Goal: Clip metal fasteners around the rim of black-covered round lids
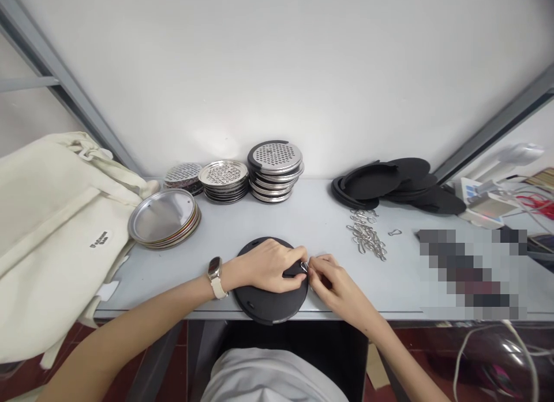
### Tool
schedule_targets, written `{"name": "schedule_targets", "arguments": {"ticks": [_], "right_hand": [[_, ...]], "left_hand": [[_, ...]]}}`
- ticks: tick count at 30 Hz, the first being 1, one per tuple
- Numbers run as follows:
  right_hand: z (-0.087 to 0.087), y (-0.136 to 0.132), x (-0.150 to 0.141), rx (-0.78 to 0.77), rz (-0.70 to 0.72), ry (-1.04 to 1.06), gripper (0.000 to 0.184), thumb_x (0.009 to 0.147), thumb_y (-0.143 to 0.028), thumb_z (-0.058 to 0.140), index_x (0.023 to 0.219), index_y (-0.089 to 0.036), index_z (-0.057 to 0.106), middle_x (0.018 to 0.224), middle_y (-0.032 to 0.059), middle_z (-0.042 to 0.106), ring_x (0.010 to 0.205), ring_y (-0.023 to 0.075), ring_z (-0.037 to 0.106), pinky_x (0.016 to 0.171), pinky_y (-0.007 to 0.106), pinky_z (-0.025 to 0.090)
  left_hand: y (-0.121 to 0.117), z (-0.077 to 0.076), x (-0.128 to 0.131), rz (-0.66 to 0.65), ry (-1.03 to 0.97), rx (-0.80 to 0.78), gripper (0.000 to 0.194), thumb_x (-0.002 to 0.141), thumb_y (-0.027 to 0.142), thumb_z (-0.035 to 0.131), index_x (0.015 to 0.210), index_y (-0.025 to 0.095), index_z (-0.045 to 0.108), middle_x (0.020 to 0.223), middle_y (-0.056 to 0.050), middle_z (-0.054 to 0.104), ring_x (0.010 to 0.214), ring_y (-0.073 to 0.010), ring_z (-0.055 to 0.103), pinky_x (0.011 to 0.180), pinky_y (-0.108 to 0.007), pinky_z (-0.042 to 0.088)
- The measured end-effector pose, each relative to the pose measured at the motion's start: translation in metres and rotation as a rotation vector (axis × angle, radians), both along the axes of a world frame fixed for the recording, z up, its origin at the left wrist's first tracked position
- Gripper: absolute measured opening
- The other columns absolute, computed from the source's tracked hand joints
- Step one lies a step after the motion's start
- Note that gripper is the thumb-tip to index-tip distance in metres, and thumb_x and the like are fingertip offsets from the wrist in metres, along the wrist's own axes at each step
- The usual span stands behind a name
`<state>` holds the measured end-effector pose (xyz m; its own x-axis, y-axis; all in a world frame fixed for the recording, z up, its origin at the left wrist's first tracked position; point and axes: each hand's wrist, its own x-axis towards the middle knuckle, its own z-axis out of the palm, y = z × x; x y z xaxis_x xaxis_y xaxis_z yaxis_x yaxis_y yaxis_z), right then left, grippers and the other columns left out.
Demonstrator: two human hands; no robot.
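Round matte-black disc (272, 307), probably plastic, overhangs front edge of pale grey tabletop (318, 220). Left hand (270, 266) atop it, thumb and forefinger parted; grip unclear. Right hand (331, 280) pinches small silver metal clip (304, 267) at disc's right rim. Disc likely light, stiff; take by edge. Clip probably slippery.
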<state>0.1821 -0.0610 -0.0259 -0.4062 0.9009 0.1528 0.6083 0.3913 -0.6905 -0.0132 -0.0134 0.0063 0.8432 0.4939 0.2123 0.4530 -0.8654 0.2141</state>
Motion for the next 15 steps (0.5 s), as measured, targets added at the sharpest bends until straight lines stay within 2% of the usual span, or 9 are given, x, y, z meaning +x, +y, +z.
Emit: {"name": "schedule_targets", "arguments": {"ticks": [6,15], "right_hand": [[-0.0003,-0.0004,0.0000,-0.005,0.003,-0.001,0.029,0.093,-0.019,0.038,0.065,-0.022,0.029,0.062,-0.0028,0.037,0.073,0.0174,0.047,0.069,0.030,0.040],[0.0006,-0.0006,-0.0008,0.016,-0.011,0.008,0.029,0.092,-0.019,0.039,0.064,-0.022,0.032,0.061,-0.0022,0.039,0.072,0.0179,0.047,0.067,0.031,0.041]], "left_hand": [[0.0007,0.0004,-0.0004,-0.008,0.012,0.000,0.019,0.085,0.034,0.051,0.095,0.017,0.048,0.064,-0.001,0.063,0.059,-0.0185,0.062,0.053,-0.027,0.036],[0.0002,0.0017,-0.0002,0.004,0.014,0.000,0.019,0.085,0.034,0.051,0.094,0.018,0.048,0.059,0.001,0.059,0.053,-0.0178,0.059,0.050,-0.026,0.033]]}}
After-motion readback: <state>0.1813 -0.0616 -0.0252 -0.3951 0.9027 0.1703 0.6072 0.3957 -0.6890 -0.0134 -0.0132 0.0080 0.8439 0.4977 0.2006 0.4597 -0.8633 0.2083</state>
